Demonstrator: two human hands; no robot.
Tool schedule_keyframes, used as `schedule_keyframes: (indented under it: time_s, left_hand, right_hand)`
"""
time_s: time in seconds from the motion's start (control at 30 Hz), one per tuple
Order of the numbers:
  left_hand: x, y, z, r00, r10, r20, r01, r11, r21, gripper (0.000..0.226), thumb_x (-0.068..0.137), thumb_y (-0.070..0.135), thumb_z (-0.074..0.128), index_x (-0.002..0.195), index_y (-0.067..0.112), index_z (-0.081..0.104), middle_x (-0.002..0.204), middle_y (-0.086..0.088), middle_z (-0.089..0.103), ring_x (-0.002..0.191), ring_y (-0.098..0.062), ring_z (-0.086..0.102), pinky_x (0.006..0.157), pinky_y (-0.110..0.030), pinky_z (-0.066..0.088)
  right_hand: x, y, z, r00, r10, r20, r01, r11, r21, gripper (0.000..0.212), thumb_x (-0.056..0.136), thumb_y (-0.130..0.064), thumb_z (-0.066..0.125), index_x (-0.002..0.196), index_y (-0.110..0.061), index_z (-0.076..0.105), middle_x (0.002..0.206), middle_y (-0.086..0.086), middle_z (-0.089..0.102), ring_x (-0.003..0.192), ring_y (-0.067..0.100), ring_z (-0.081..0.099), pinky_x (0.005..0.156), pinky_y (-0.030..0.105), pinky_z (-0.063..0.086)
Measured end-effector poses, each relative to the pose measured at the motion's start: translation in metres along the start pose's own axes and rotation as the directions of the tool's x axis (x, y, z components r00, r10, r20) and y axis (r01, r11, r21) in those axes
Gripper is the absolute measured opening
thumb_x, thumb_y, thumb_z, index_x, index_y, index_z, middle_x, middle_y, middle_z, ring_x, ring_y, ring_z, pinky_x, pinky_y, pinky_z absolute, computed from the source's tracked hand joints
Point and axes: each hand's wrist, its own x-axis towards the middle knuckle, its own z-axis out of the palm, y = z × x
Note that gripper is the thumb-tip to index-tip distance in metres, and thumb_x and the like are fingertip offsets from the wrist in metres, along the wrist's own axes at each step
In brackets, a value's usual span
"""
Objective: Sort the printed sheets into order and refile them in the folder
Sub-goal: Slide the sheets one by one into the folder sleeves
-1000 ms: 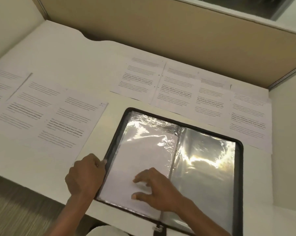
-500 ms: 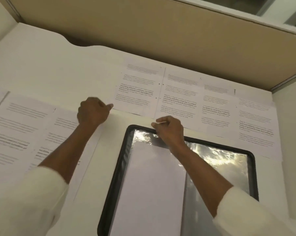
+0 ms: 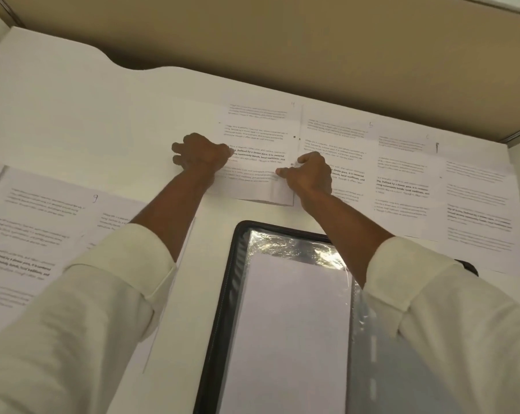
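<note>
Fingers [image 3: 179, 148] of the left hand [image 3: 202, 153] curled over the left edge of the sheet marked 4 [image 3: 258, 135], and the right hand [image 3: 308, 174] pinched its right edge. That sheet lay on the desk [image 3: 73, 100], just beyond the folder [image 3: 222, 309]. In the open folder, the clear sleeve [image 3: 291, 246] held one white sheet [image 3: 288, 339], blank side up.

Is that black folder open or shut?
Open: the black folder lies flat, shiny plastic sleeves facing up, a white sheet inside one.
</note>
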Motion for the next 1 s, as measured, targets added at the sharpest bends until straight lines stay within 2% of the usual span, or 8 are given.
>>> schedule_keyframes:
  time_s: [0.1,0.2,0.27,0.53,0.63,0.73,0.9,1.0]
  left_hand:
    - [0.007,0.004,-0.002,0.995,-0.051,0.090,0.061,0.992,-0.113,0.072,0.074,0.032,0.096,0.129,0.000,0.062,0.140,-0.016,0.058,0.129,-0.032,0.057,0.105,-0.045,0.054]
    - [0.010,0.003,0.000,0.995,-0.052,0.089,0.066,0.985,-0.160,0.031,0.078,0.010,0.089,0.094,0.004,0.063,0.112,-0.012,0.070,0.100,-0.029,0.069,0.095,-0.039,0.060]
    - [0.009,0.000,0.001,0.995,-0.057,0.080,0.068,0.987,-0.147,0.023,0.080,0.003,0.081,0.084,0.007,0.059,0.106,-0.012,0.070,0.095,-0.030,0.070,0.092,-0.042,0.062]
    - [-0.006,-0.010,-0.004,0.997,0.050,0.052,-0.043,0.991,-0.125,0.019,0.087,0.006,0.073,0.105,0.007,0.067,0.103,-0.008,0.068,0.093,-0.031,0.069,0.089,-0.042,0.062]
    - [-0.019,-0.015,-0.014,0.992,0.117,0.037,-0.109,0.979,-0.173,0.013,0.091,0.008,0.070,0.102,0.012,0.073,0.099,-0.004,0.071,0.092,-0.030,0.072,0.087,-0.042,0.063]
    - [-0.041,-0.025,-0.027,0.983,0.175,0.052,-0.154,0.949,-0.273,0.024,0.095,0.009,0.067,0.118,0.006,0.075,0.111,-0.005,0.075,0.098,-0.028,0.072,0.085,-0.036,0.060]
    - [-0.107,-0.047,-0.052,0.962,0.266,0.051,-0.226,0.891,-0.393,0.014,0.107,0.020,0.062,0.117,0.019,0.071,0.101,0.009,0.073,0.086,-0.005,0.068,0.065,-0.016,0.055]
    - [-0.149,-0.072,-0.057,0.969,0.223,0.107,-0.154,0.883,-0.442,0.010,0.107,0.022,0.063,0.115,0.024,0.070,0.094,0.017,0.070,0.083,0.000,0.068,0.061,-0.014,0.052]
  right_hand:
    - [0.002,0.000,0.002,0.999,0.025,0.019,-0.026,0.999,0.040,0.066,0.075,-0.034,0.095,0.128,-0.016,0.060,0.126,0.002,0.065,0.111,0.025,0.065,0.093,0.044,0.057]
    - [0.004,0.001,0.001,0.999,0.038,0.022,-0.040,0.996,0.074,0.053,0.075,-0.025,0.095,0.119,-0.015,0.068,0.121,0.004,0.070,0.108,0.026,0.068,0.093,0.045,0.059]
    - [0.007,0.003,0.001,0.999,0.046,0.025,-0.049,0.995,0.088,0.043,0.073,-0.021,0.096,0.109,-0.015,0.072,0.113,0.003,0.074,0.102,0.025,0.070,0.091,0.044,0.061]
    - [0.011,0.005,-0.001,0.998,0.043,0.036,-0.049,0.985,0.168,0.025,0.073,-0.012,0.095,0.086,-0.022,0.076,0.090,-0.010,0.072,0.085,0.016,0.072,0.084,0.040,0.064]
    - [0.004,0.008,-0.006,0.996,0.017,0.090,-0.040,0.967,0.253,0.024,0.074,-0.011,0.093,0.087,-0.022,0.076,0.094,-0.002,0.078,0.084,0.021,0.076,0.080,0.041,0.066]
    - [-0.014,0.014,-0.020,0.987,0.002,0.160,-0.063,0.925,0.375,0.020,0.080,-0.007,0.089,0.093,-0.015,0.076,0.092,0.004,0.080,0.085,0.024,0.079,0.068,0.031,0.063]
    - [-0.061,0.038,-0.052,0.966,-0.051,0.255,-0.067,0.898,0.435,0.017,0.085,-0.005,0.084,0.099,-0.006,0.074,0.093,0.004,0.081,0.076,0.018,0.077,0.063,0.024,0.058]
    - [-0.097,0.073,-0.068,0.951,-0.049,0.306,-0.085,0.909,0.408,0.017,0.085,-0.005,0.084,0.098,-0.004,0.073,0.093,0.006,0.081,0.080,0.022,0.079,0.070,0.033,0.064]
